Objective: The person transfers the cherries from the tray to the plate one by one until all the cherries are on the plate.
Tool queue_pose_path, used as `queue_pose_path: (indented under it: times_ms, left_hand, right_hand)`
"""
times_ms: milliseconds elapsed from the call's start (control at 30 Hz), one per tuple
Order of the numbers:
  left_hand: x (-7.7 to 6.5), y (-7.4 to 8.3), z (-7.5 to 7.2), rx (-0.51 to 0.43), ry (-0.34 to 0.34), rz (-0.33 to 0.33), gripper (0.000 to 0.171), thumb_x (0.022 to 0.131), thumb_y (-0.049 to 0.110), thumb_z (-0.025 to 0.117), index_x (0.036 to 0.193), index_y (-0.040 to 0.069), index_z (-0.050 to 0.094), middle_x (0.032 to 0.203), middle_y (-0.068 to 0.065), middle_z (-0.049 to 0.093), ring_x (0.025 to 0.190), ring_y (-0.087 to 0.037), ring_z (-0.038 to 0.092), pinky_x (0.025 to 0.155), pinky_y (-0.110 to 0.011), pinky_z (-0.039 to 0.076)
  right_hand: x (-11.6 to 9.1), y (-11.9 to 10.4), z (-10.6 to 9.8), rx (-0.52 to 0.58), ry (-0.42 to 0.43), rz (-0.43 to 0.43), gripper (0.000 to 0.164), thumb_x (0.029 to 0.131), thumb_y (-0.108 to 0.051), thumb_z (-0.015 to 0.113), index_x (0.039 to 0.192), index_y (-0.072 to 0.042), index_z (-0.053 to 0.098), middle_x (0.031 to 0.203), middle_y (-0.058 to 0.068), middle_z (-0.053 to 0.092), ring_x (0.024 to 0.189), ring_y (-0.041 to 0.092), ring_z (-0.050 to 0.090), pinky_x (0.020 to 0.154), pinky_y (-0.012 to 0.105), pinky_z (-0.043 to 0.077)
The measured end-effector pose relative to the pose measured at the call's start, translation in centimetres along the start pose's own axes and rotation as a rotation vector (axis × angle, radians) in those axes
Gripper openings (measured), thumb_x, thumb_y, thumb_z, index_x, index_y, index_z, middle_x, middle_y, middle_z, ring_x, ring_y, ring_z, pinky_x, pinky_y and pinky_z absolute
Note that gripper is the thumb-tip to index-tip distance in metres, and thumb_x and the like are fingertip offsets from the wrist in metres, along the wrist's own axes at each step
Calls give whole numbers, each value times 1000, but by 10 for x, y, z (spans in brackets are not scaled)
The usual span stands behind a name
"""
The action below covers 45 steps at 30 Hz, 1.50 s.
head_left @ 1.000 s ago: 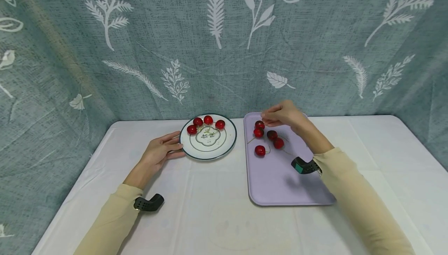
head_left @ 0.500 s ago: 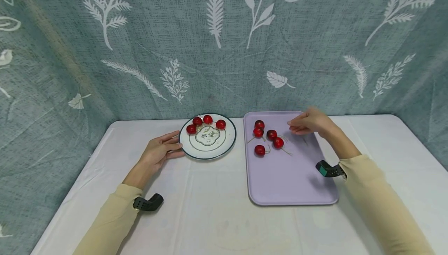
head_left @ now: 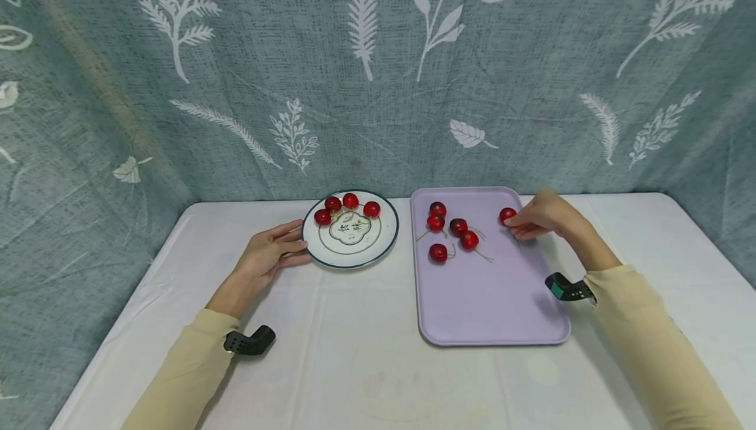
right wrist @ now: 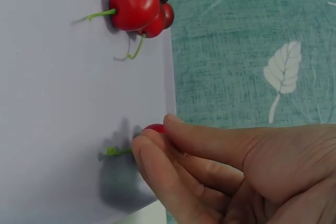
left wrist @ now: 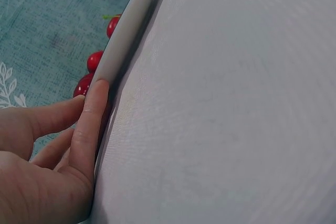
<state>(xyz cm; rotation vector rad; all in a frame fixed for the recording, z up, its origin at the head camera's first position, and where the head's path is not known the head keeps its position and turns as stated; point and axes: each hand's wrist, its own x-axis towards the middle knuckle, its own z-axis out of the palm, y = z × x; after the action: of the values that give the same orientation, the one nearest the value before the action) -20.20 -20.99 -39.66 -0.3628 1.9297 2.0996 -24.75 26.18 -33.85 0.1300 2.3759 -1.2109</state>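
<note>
My right hand [head_left: 539,215] pinches a red cherry [head_left: 506,215] at the far right corner of the lilac tray [head_left: 490,305]. In the right wrist view, thumb and fingers mostly cover this cherry [right wrist: 154,128], and its green stem sticks out. My left hand [head_left: 268,253] holds the left rim of a white plate [head_left: 354,256] with a dark edge, one digit over the rim and others against its outer side. Several cherries [head_left: 350,201] lie along the plate's far side. More cherries [head_left: 459,227], with stems, are grouped in the tray's far left part.
A white cloth [head_left: 354,351] covers the table under plate and tray. Behind the far table edge hangs a green-grey curtain [head_left: 354,134] with white leaf prints. Each wrist bears a black band.
My right hand has moved right from above the cherry group to the tray's far right corner and now holds a cherry there. The left hand and plate stay put.
</note>
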Motion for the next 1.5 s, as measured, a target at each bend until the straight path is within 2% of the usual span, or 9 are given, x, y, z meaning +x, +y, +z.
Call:
queue_pose_path:
  times_ms: [233,533,700,933,1067,1200,1267,1400,1500]
  left_hand:
    - [0,-1,0,11,2,13,64,95,-7,57,152,3,32,152,-25,34,85,-9,70,83,-28,60]
    - [2,-2,-2,6,-2,13,64,95,-7,57,153,3,32,153,-24,33,85,-9,69,83,-29,61]
    - [2,-2,-1,10,6,3,63,95,-7,57,153,4,33,153,-23,34,85,-10,70,83,-29,61]
    - [2,-3,-1,22,10,12,63,95,-6,57,152,4,33,152,-23,35,85,-10,70,83,-29,61]
    - [3,-3,-1,20,14,8,62,95,-7,57,152,4,34,152,-23,36,84,-10,70,83,-29,61]
    - [3,-4,0,19,18,8,62,95,-7,57,152,4,34,151,-23,36,85,-10,70,83,-29,61]
    - [3,-4,0,20,19,10,63,95,-7,57,152,4,34,152,-23,36,85,-10,70,83,-29,61]
    - [3,-4,-1,31,23,10,62,95,-7,57,152,5,34,151,-22,37,84,-10,70,83,-29,61]
    - [3,-3,0,37,23,12,62,95,-6,57,152,4,34,151,-22,37,84,-9,70,83,-28,61]
  right_hand:
    - [7,4,3,-115,78,50,18,87,-8,74,76,7,72,55,1,65,49,7,63,53,19,59]
    - [14,5,9,-282,142,50,26,83,-19,79,63,-4,72,51,-3,63,46,4,61,50,16,54]
    - [17,7,11,-199,106,38,20,83,-10,75,67,2,71,54,-1,64,46,6,61,50,18,58]
    - [17,14,10,-120,136,18,18,81,-15,77,69,-2,73,53,-1,65,49,7,64,54,15,54]
    - [16,17,8,6,129,0,14,83,-11,77,82,3,75,59,-1,68,56,7,66,60,16,56]
    - [17,20,6,185,100,-39,23,87,-2,72,105,13,69,71,1,72,63,8,69,66,22,62]
    - [18,21,6,286,80,-57,24,91,0,67,110,14,67,75,0,72,67,9,70,71,24,63]
    - [19,18,7,593,24,-60,16,93,2,64,106,1,72,81,1,74,76,11,72,82,24,61]
    - [18,13,12,813,-16,-70,28,92,5,64,120,1,63,88,3,75,83,14,72,88,24,58]
